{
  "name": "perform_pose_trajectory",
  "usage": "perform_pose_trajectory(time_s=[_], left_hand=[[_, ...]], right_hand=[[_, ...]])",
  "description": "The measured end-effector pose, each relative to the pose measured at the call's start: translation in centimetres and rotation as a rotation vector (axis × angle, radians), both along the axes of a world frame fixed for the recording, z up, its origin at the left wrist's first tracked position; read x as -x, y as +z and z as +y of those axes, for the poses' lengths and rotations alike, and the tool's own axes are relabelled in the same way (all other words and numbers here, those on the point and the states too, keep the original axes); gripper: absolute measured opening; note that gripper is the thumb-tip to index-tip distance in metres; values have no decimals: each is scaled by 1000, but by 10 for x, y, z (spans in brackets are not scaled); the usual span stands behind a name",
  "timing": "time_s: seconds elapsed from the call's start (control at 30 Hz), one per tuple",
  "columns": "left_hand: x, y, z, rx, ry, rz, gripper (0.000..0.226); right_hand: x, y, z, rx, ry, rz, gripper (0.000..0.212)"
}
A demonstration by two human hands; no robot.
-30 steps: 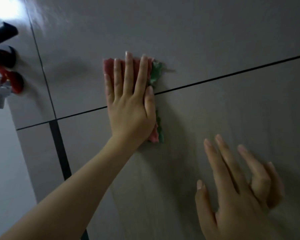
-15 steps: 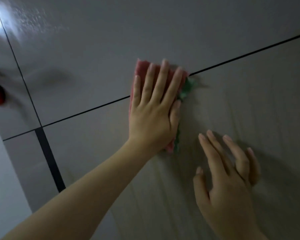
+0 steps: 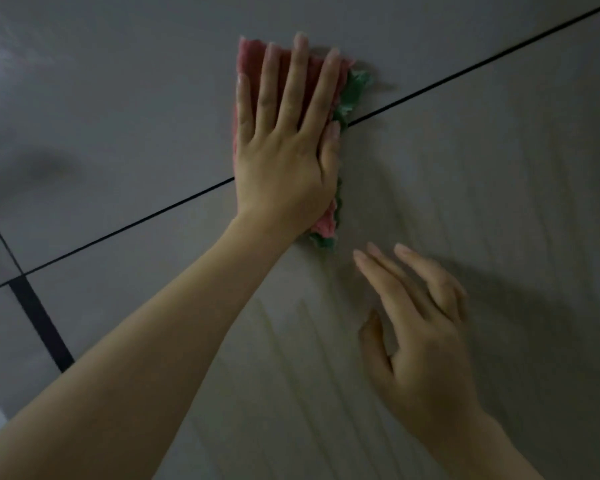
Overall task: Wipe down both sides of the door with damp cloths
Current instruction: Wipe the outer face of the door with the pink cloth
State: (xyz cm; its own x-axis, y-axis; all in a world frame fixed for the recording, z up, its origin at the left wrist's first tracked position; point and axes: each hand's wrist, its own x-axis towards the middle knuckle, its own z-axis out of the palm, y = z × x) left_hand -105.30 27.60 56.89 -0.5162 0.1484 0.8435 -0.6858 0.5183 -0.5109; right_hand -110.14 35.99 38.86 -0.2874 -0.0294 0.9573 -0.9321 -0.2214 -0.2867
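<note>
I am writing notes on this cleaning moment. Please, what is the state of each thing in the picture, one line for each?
left hand: flat, fingers straight, pressing the cloth on the door.
cloth: pink and green, folded, pinned against the door.
right hand: holds nothing, fingers loosely bent, close to the door.
door: grey, faint streaks below the cloth.

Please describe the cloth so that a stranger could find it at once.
Look at the grey door, where a thin black line crosses it slantwise. On that line the left hand presses flat on the cloth, the only coloured thing: pink with green edges.
</note>
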Motion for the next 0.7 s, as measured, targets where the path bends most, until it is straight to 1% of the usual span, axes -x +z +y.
perform_pose_trajectory(time_s=[0.07,0.13,0.27,0.33,0.47,0.57,0.7], left_hand=[[-7,-9,-3,16,4,-70,54],[-14,-18,-5,44,2,-143,54],[-14,-21,-2,58,-17,-141,54],[2,-12,6,54,-19,-160,55],[67,10,31,72,-56,-161,56],[84,-2,36,78,-61,-158,56],[54,-47,31,97,-28,-367,54]], right_hand=[[9,1,5,71,-8,-31,46],[19,4,10,96,-40,-81,45],[36,12,20,101,-117,-165,46],[44,12,25,92,-169,-179,47],[67,12,35,54,-200,-236,52],[84,10,41,43,-208,-278,53],[93,8,46,45,-210,-296,52]])
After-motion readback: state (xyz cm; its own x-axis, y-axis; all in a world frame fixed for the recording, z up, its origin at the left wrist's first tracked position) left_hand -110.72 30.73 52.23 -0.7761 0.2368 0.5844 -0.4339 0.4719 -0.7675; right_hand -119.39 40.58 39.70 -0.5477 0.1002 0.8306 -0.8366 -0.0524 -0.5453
